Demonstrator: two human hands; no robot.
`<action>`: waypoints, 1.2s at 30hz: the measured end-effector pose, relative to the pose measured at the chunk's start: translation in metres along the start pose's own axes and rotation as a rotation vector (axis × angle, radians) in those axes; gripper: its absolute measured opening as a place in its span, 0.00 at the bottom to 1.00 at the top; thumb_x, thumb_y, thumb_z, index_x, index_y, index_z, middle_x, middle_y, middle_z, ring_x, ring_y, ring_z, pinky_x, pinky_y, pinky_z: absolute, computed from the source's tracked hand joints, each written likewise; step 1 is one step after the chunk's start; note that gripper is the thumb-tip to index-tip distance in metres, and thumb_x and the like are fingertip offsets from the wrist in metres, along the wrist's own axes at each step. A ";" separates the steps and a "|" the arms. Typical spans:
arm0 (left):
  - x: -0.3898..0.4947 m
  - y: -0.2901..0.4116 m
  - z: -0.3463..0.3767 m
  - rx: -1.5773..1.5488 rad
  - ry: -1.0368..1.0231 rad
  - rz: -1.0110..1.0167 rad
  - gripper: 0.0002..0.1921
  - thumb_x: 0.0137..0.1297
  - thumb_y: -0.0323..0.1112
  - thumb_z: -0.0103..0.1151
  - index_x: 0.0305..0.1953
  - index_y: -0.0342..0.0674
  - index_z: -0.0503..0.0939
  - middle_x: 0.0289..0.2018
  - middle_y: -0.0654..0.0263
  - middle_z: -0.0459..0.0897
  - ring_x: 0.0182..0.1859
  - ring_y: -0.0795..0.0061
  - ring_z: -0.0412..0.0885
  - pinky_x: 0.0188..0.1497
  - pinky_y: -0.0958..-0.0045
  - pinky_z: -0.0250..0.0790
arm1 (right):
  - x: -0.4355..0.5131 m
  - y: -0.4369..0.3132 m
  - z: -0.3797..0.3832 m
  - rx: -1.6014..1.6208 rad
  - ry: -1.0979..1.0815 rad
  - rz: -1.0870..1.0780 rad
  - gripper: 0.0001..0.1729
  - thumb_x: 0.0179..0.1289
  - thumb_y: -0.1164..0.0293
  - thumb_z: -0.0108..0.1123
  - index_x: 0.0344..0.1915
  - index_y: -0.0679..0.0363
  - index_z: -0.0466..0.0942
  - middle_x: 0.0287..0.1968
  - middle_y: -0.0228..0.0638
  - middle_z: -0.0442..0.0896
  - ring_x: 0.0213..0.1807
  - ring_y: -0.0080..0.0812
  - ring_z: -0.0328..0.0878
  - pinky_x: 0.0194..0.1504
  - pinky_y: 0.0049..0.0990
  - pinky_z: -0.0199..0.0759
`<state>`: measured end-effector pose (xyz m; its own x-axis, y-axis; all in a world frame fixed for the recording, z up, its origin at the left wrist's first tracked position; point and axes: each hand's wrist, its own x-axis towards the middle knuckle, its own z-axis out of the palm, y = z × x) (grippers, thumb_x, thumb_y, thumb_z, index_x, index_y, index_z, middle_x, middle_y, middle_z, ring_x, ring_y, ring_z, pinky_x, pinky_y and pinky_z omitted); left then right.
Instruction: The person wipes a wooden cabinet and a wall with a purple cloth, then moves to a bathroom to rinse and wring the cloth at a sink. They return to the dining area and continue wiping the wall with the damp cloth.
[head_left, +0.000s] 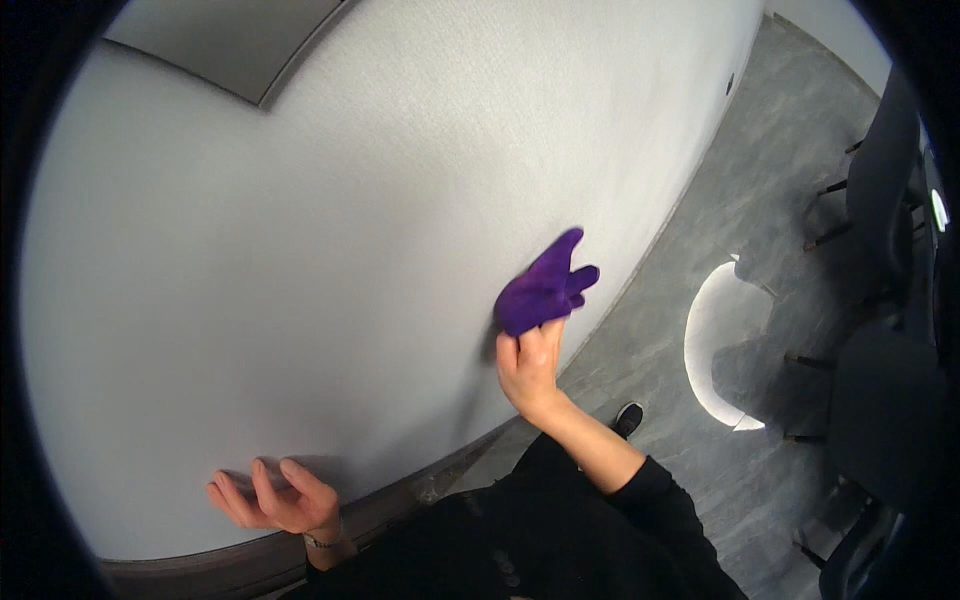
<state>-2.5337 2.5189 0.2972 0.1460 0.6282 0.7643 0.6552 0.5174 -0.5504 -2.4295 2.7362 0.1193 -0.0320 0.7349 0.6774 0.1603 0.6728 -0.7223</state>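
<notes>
My right hand (534, 371) grips a bunched purple cloth (541, 294) and holds it against the light grey wall (337, 247). The cloth's corners stick out beyond my fingers, and it hides my fingertips. Lower left, my left hand (277, 499) is bare, with its fingers spread and slightly curled. Its fingers are close to the wall, but I cannot tell if they touch it. A thin band circles the left wrist.
A dark-edged grey panel (232, 45) is set on the wall at upper left. A dark strip (420, 487) borders the wall below. Grey stone-look floor (652, 352) lies to the right, with dark chairs (881, 405), a bright light patch (705, 337) and my shoe (628, 418).
</notes>
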 end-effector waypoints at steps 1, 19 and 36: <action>0.000 -0.001 0.002 0.001 0.001 0.012 0.16 0.60 0.25 0.48 0.50 0.30 0.70 0.59 0.45 0.58 0.65 0.43 0.51 0.64 0.48 0.53 | -0.001 0.001 0.001 0.068 -0.055 0.163 0.18 0.44 0.83 0.50 0.40 0.67 0.73 0.49 0.56 0.64 0.48 0.57 0.62 0.50 0.46 0.58; 0.002 -0.006 0.001 0.016 -0.004 0.033 0.15 0.61 0.25 0.47 0.49 0.30 0.71 0.58 0.45 0.59 0.64 0.44 0.54 0.63 0.48 0.55 | 0.029 0.030 0.004 0.194 0.034 0.043 0.15 0.47 0.84 0.48 0.39 0.69 0.72 0.53 0.54 0.69 0.58 0.58 0.60 0.61 0.45 0.51; -0.020 -0.046 0.001 -0.024 0.054 0.044 0.14 0.61 0.25 0.49 0.48 0.29 0.70 0.58 0.47 0.60 0.63 0.52 0.57 0.62 0.54 0.56 | -0.045 -0.049 0.034 0.349 -0.145 0.041 0.15 0.42 0.76 0.58 0.35 0.66 0.77 0.43 0.52 0.74 0.47 0.56 0.67 0.59 0.54 0.52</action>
<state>-2.5673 2.4835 0.3069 0.2146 0.6176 0.7567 0.6645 0.4754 -0.5765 -2.4695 2.6729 0.1198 -0.1762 0.7494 0.6383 -0.1806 0.6128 -0.7693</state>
